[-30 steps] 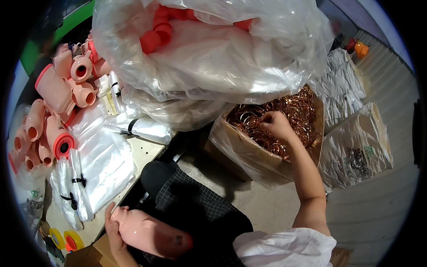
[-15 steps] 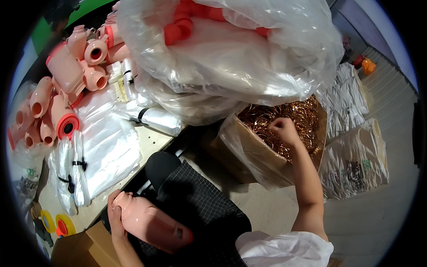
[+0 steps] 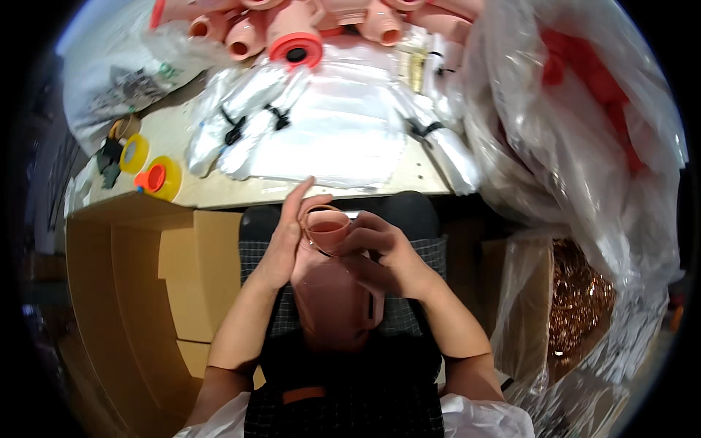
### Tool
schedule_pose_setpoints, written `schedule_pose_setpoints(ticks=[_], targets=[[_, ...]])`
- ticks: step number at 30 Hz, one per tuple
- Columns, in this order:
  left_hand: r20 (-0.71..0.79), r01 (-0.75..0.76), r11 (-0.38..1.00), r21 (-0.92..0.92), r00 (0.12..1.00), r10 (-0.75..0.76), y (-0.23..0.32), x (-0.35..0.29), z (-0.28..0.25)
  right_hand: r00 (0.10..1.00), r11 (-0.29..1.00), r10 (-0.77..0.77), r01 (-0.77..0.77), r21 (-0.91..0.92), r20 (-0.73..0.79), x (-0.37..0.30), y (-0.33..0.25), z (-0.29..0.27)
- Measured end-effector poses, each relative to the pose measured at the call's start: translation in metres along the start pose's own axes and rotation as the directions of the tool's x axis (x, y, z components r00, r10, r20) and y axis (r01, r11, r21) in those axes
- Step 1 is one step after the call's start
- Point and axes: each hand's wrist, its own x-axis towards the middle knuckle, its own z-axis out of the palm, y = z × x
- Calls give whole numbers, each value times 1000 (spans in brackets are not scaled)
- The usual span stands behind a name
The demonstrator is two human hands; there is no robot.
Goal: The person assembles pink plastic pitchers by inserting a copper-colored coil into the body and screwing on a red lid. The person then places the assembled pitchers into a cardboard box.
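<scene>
A pink plastic jug point(image 3: 328, 310) stands tilted in my lap, its round mouth turned up toward me and its handle at the lower right. A thin copper-coloured ring point(image 3: 314, 246) lies around the jug's mouth. My left hand point(image 3: 281, 248) grips the neck from the left, with the index finger stretched upward. At the right side of the mouth, my right hand point(image 3: 387, 252) is closed with bent fingers on the ring. Its fingertips are partly hidden in shadow.
Clear plastic bags point(image 3: 336, 139) lie on the table point(image 3: 277, 191) below several pink jugs point(image 3: 285, 29). Tape rolls point(image 3: 162, 179) sit at left. An open cardboard box point(image 3: 197, 270) stands left of my legs; copper rings point(image 3: 580, 299) fill a box at right, below a bag of red parts point(image 3: 591, 80).
My right hand has come from the box of copper rings to the jug's mouth, bringing a ring. The jug is now more upright between both hands, and the view has turned left.
</scene>
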Motion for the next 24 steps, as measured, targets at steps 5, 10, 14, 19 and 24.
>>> schedule_pose_setpoints(ticks=[5,10,14,19,24], targets=[[-140,97,993,63,986,-87,-3,-23,-3,918,719,197,104,687,-345,-18,43,57],[-328,100,991,87,942,-67,-15,-45,13,889,653,307,62,755,-339,-25,52,67],[-339,17,945,326,936,100,-20,-62,20,905,653,281,62,755,-318,-24,43,68],[-458,127,990,59,885,-86,-5,-61,33,785,378,598,-99,920,-161,-12,10,72],[-433,201,972,-122,870,-234,1,-54,25,762,339,648,-276,899,-11,-16,21,71]])
